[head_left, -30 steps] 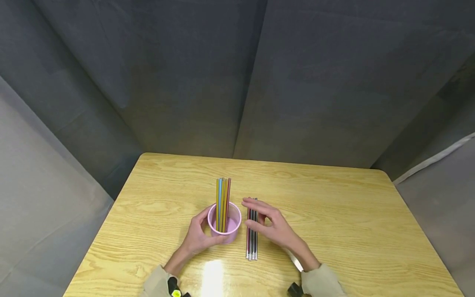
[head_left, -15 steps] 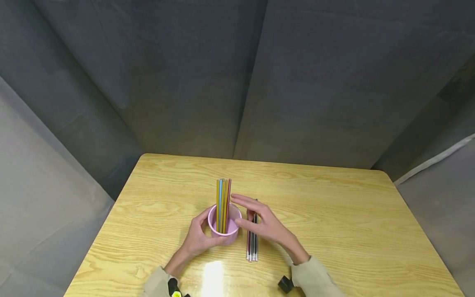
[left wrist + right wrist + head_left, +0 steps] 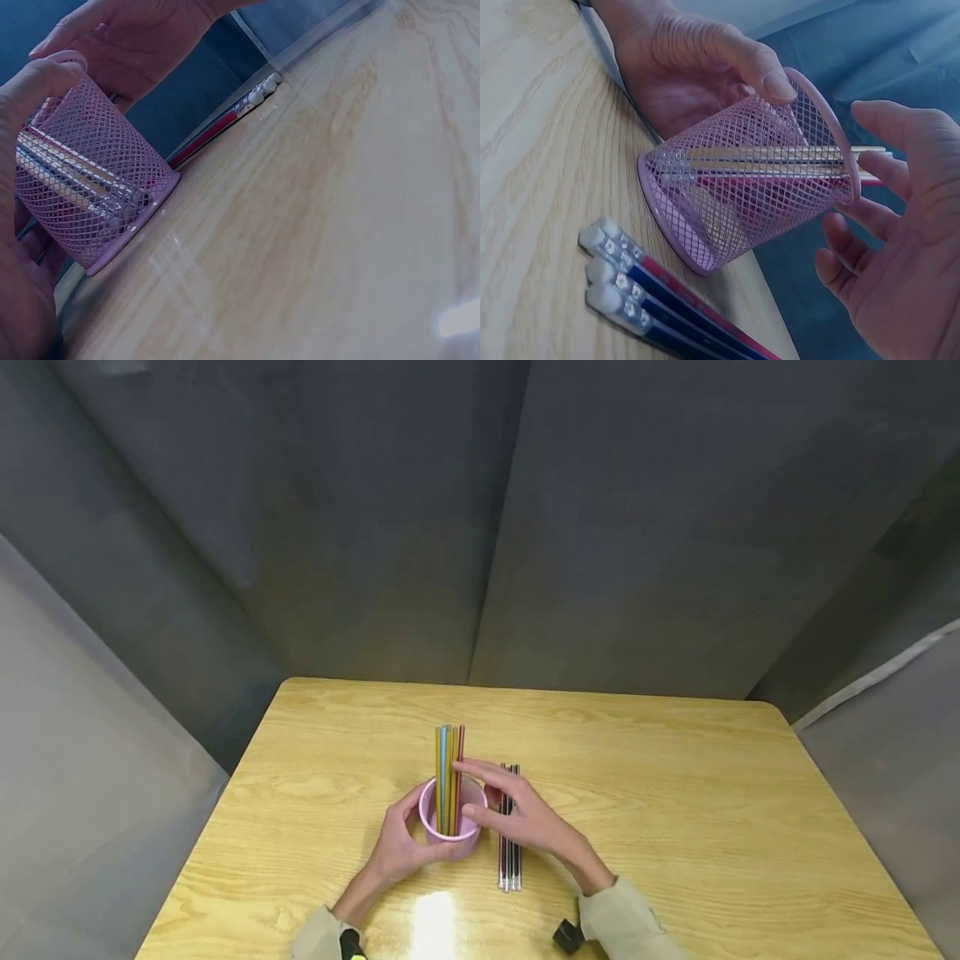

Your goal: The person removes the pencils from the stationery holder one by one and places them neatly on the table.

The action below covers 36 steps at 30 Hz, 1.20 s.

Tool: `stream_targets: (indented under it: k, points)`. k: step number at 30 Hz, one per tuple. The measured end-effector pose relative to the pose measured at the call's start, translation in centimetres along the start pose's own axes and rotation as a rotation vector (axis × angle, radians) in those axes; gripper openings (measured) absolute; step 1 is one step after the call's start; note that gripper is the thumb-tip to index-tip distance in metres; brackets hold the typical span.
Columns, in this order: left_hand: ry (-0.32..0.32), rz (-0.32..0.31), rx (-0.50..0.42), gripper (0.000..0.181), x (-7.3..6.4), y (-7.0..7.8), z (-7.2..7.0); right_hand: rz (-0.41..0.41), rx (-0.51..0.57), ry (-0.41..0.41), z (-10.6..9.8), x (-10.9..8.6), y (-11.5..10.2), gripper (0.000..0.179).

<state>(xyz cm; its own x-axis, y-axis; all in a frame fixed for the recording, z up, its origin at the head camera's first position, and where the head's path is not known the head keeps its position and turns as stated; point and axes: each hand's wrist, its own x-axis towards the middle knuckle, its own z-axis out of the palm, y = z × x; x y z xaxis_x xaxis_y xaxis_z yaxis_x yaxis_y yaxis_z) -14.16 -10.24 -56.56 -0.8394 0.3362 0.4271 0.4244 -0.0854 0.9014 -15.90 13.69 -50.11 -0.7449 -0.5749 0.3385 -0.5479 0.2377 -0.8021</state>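
Note:
A pink mesh pencil cup (image 3: 470, 842) stands on the table, with several pencils (image 3: 442, 781) in yellow, blue and red leaning inside, eraser ends down. My left hand (image 3: 396, 850) grips the cup's side, thumb across its front near the rim. Over the cup's right rim reaches my right hand (image 3: 528, 820), its index finger extended to the standing pencils and thumb apart. In the right wrist view, the lower fingers of the right hand (image 3: 900, 217) bend loosely beside the rim. Right of the cup lies a row of dark and red pencils (image 3: 511, 864) with white erasers, partly hidden under the right hand.
The wood-grain table (image 3: 675, 810) extends on both sides of the hands. Dark grey curtain (image 3: 360, 527) hangs behind its far edge, with lighter fabric (image 3: 90, 760) at the left. A black wrist device (image 3: 568, 935) sits by the right sleeve.
My right hand has moved left, from above the lying pencils to the cup's rim and the standing pencils. The left hand keeps its grip on the cup.

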Motion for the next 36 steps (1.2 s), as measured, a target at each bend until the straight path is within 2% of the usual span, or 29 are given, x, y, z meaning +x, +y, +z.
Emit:
stream_targets:
  k: [12, 17, 23, 31, 36]
  points:
    - [-0.001, -0.016, 0.009, 0.09, -0.3, -0.1, -0.3, 0.014, -0.065, 0.024, 1.0, 0.1, 0.2, 0.055]
    - [-0.008, -0.008, 0.017, 0.091, -0.3, -0.4, -0.6, 0.047, -0.062, 0.045, 0.9, 0.4, 0.1, 0.049]
    - [0.006, -0.004, 0.042, 0.088, -0.1, -0.5, -1.0, 0.037, -0.051, 0.077, 0.6, 0.9, 0.3, 0.043]
    - [0.004, -0.018, 0.022, 0.089, -0.3, -0.6, -1.1, 0.06, -0.02, 0.091, 0.3, 0.8, 0.2, 0.042]
    - [-0.007, -0.009, 0.018, 0.09, -0.2, -0.5, -1.2, 0.039, -0.018, 0.104, 0.1, 0.9, 0.0, 0.04]
